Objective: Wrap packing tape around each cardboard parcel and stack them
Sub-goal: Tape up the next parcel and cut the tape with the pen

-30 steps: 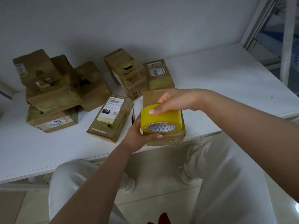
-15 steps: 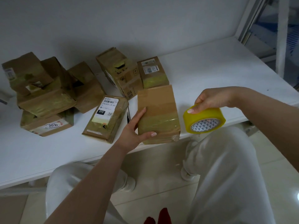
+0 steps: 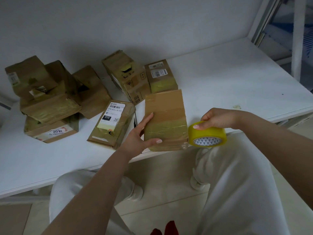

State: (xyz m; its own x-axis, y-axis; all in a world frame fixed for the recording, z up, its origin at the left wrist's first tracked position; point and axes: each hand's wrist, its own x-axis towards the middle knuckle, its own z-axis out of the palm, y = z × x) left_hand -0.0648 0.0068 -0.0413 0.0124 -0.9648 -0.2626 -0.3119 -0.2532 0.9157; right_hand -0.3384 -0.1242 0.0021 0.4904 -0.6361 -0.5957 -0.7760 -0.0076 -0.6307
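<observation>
A plain cardboard parcel (image 3: 165, 119) lies flat at the front edge of the white counter (image 3: 220, 78), its near end banded with glossy clear tape. The left hand (image 3: 138, 134) holds this parcel from its left side: the fingers lie straight along the left edge of the top face, and the thumb curls across the near taped end, so the parcel is pinched between thumb and fingers. The right hand (image 3: 218, 118) is just to the right of the parcel, gripping a yellow roll of packing tape (image 3: 207, 134) from above, fingers curled over its outer rim. The roll hangs at the counter's front edge, its side close against the parcel's near right corner; whether a strip of tape runs between them cannot be told.

Just left of the held parcel lies a flat parcel with a white shipping label (image 3: 112, 122). Behind them stand a tall taped box (image 3: 127, 77) and a smaller labelled box (image 3: 160, 76), side by side. At the far left, a loose heap of taped boxes (image 3: 49, 99) is piled up, with a "2010" label on the lowest one. The person's legs in white trousers (image 3: 237, 184) show below the counter.
</observation>
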